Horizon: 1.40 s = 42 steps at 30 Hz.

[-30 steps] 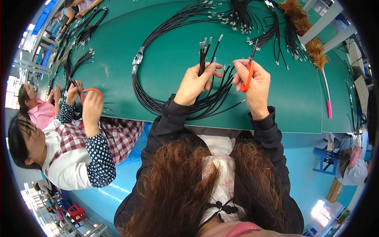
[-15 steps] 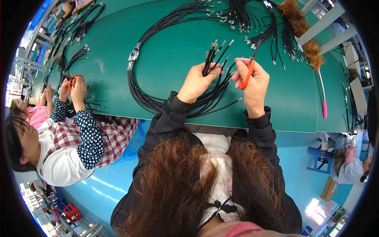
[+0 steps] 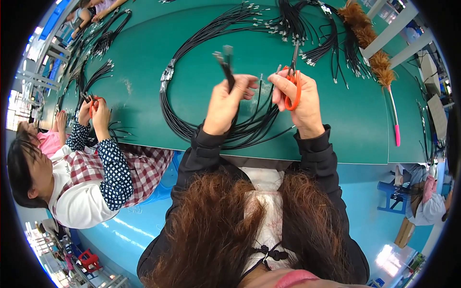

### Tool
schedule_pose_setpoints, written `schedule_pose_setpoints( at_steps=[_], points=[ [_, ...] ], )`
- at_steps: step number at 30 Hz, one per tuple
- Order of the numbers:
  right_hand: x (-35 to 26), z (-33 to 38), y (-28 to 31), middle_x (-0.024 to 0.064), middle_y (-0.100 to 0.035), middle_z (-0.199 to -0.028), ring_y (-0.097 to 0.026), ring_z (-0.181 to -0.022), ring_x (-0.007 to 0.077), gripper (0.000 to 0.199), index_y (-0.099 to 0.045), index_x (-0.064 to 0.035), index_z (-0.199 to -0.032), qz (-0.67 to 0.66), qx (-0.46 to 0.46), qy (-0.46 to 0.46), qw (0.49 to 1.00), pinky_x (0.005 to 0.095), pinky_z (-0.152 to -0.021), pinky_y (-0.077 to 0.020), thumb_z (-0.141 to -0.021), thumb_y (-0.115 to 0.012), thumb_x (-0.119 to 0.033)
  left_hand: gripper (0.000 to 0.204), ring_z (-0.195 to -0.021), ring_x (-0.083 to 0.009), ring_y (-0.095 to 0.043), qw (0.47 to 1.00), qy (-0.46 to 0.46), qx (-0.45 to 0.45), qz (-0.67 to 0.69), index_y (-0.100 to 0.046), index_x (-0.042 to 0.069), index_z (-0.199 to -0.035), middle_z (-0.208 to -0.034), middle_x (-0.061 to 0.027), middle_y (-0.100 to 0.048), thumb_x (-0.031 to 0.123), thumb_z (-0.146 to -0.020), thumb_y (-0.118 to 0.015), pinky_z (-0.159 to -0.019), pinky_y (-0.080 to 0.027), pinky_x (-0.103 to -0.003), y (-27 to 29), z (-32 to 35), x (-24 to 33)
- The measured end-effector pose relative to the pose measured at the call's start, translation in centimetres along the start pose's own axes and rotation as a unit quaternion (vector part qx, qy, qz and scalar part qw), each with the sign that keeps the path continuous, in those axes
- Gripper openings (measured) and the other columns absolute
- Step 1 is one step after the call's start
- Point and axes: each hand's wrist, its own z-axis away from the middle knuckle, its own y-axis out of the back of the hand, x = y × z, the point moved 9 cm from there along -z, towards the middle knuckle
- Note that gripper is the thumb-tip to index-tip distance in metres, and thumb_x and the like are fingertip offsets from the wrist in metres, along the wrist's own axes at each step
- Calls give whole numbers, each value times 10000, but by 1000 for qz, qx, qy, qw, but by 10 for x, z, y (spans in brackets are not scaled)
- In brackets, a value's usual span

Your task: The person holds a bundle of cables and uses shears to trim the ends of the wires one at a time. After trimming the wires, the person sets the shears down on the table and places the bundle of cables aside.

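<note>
My left hand (image 3: pixel 224 103) is closed around a bunch of black cable ends (image 3: pixel 226 72) that stick up past the thumb, their pale tips smeared by motion. In my right hand (image 3: pixel 305 103) are orange-handled scissors (image 3: pixel 298 89), the blades pointing away from me. Its thumb and fingertips also seem to pinch one cable tip (image 3: pixel 278 69). Between and below my hands, loose cables run into a large curved bundle (image 3: pixel 165 98) on the green table (image 3: pixel 139 86). A silvery-white wrap (image 3: pixel 168 72) binds that bundle at its left side.
More black cables (image 3: pixel 293 19) with metal tips lie at the far side. A brown feather duster (image 3: pixel 382 67) with a pink handle rests at the right, beside white frame bars (image 3: pixel 391 31). At left a co-worker (image 3: pixel 86 182) in a checked apron holds red-handled scissors (image 3: pixel 97 103).
My left hand has moved left with its bunch of cable ends, away from my right hand. The right hand has turned the scissors more upright and now seems to pinch a cable tip.
</note>
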Motion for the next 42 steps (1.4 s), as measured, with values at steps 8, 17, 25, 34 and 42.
schedule_pose_setpoints(
  at_steps=[8,17,25,34,42],
  points=[
    [8,5,-18,11,-572,-571,-472,-436,38,165,-622,12,-828,188,-86,-94,974,181,-399,-352,-840,-667,-147,228,-564,-25,-422,996,85,-1,34,-624,-15,-1029,-727,33,-563,145,-869,-642,-491,-297,-177,2,17,20],
    [1,-2,-34,2,-550,-543,-453,-432,23,162,-611,6,-792,406,-141,58,901,181,-388,-315,-851,-653,-139,190,-696,-81,-535,998,50,21,46,-651,-32,-967,-813,-28,-625,75,-814,-685,-642,-411,-218,10,15,22],
    [4,-28,-30,-3,-536,-530,-469,-455,36,192,-607,8,-740,339,-105,-16,935,214,-408,-334,-819,-671,-156,151,-505,-19,-399,999,-6,50,14,-642,-21,-903,-652,34,-543,98,-820,-682,-443,-271,-180,20,-21,20],
    [12,-67,-20,4,-566,-553,-473,-419,31,162,-615,-25,-788,256,-63,-26,964,162,-381,-338,-837,-665,-171,140,-522,-28,-440,998,-34,52,-11,-627,-19,-824,-640,27,-543,105,-797,-685,-462,-326,-190,27,-67,22],
    [35,-77,-15,7,-567,-548,-473,-403,37,153,-618,-29,-800,217,-63,-78,971,158,-372,-337,-834,-670,-169,140,-484,-16,-380,996,16,70,52,-570,-13,-904,-603,55,-462,84,-828,-638,-432,-264,-189,32,-69,-8]
  ],
)
